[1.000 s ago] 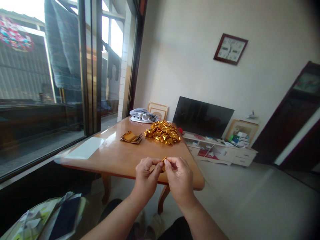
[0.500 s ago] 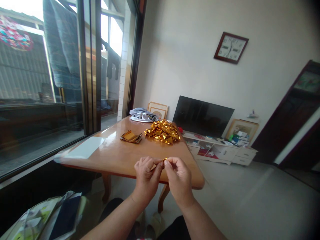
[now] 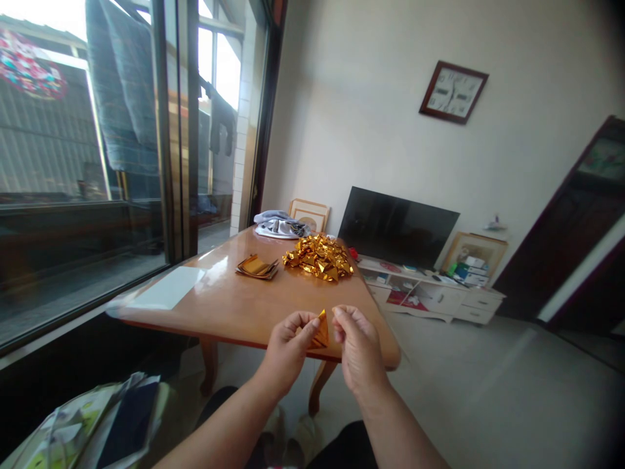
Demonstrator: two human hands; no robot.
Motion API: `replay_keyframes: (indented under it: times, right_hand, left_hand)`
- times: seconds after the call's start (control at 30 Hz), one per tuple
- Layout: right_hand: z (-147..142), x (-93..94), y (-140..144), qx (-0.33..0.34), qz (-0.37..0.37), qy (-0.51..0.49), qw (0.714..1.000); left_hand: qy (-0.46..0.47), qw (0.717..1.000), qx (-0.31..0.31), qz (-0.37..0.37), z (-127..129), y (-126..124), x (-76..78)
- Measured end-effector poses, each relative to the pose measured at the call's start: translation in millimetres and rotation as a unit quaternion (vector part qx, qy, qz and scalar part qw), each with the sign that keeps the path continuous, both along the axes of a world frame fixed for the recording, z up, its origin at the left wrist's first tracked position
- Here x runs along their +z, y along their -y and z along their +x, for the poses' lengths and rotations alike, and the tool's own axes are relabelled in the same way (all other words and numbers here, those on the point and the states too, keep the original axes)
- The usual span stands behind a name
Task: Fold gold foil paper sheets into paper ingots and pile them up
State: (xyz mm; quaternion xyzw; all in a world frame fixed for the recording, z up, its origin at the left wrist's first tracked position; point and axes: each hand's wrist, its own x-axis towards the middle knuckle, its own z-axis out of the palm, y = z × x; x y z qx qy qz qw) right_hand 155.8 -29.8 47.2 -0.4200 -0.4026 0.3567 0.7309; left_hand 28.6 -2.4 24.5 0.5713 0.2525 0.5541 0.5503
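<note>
- The left hand (image 3: 288,339) pinches a small piece of gold foil (image 3: 321,331) between thumb and fingertips, closed on it, and holds it in the air just in front of the near edge of the tabletop (image 3: 234,303).
- The right hand (image 3: 355,339) sits just beside the foil with its fingertips curled together; whether it touches the foil cannot be told, and it seems to grip nothing.
- The foil shows a pointed, triangular shape, so the work in hand looks like folding it; a clean fold needs the edges lined up before the crease is pressed.
- Keep the left pinch low on the piece, away from the point, so the right fingertips have free foil to work on.
- Foil this thin probably creases at the lightest touch and keeps every dent, so press once, firmly, along the line, not in several small nips.
- Working in the air gives no backing; resting the piece on the tabletop would likely give a sharper crease.
- Farther back on the tabletop lies a heap of folded gold pieces (image 3: 318,257), and to its left a short stack of flat gold sheets (image 3: 256,267), both well apart from the hands.
- A bundle of cloth (image 3: 280,224) lies at the far end of the tabletop, clear of the work.
</note>
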Motion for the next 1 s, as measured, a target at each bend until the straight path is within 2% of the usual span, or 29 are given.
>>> replay_keyframes:
  times: [0.07, 0.17, 0.33, 0.57, 0.73, 0.83, 1.0]
  right_hand:
    - [2.2, -0.4, 1.1, -0.004, -0.012, 0.036, 0.999]
    - [2.8, -0.7, 3.8, 0.029, -0.013, 0.095, 0.995]
    - [2.5, 0.1, 4.9, 0.026, -0.015, 0.146, 0.989]
    - [6.5, 2.5, 3.8, 0.055, -0.048, 0.079, 0.994]
    - [9.3, 10.5, 6.2, 0.069, -0.040, 0.134, 0.988]
    - [10.9, 12.1, 6.6, 0.048, -0.036, 0.157, 0.986]
    - [16.3, 9.0, 3.8, 0.029, -0.037, 0.121, 0.992]
  left_hand:
    - [0.046, 0.996, -0.057, -0.048, 0.2, -0.6, -0.1]
    - [0.075, 0.990, -0.091, -0.079, 0.6, 0.9, 0.6]
    - [0.082, 0.987, -0.097, -0.094, 2.2, 3.1, 3.0]
    - [0.067, 0.986, -0.123, -0.086, 1.5, 5.4, 9.9]
    - [0.050, 0.989, -0.106, -0.088, 1.9, 2.6, 9.1]
    - [0.032, 0.990, -0.109, -0.081, 0.9, 0.7, 9.5]
    - [0.001, 0.989, -0.130, -0.069, -5.0, 0.7, 10.8]
